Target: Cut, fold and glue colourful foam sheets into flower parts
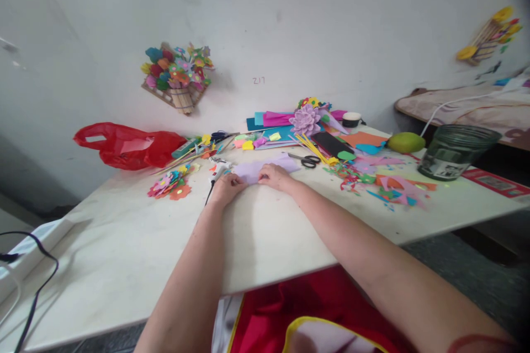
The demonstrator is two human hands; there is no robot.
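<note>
A pale purple craft sheet (285,162) lies across the table in front of me. My left hand (228,188) has its fingers closed at the sheet's near left edge. Further right along that same edge, my right hand (275,177) pinches it between thumb and fingers. Just beyond my left hand rests a white glue gun (221,167), its dark cord running down beside the wrist. Black-handled scissors (309,161) lie to the right of the sheet. To the left is a small pile of coloured foam flowers (170,183).
A red plastic bag (134,148) sits at the back left. Right of the sheet are a phone (331,144), coloured scraps (397,190), a green fruit (406,142) and a glass jar (455,151). A purple foam flower (306,119) stands by the wall. A power strip (37,251) occupies the left edge.
</note>
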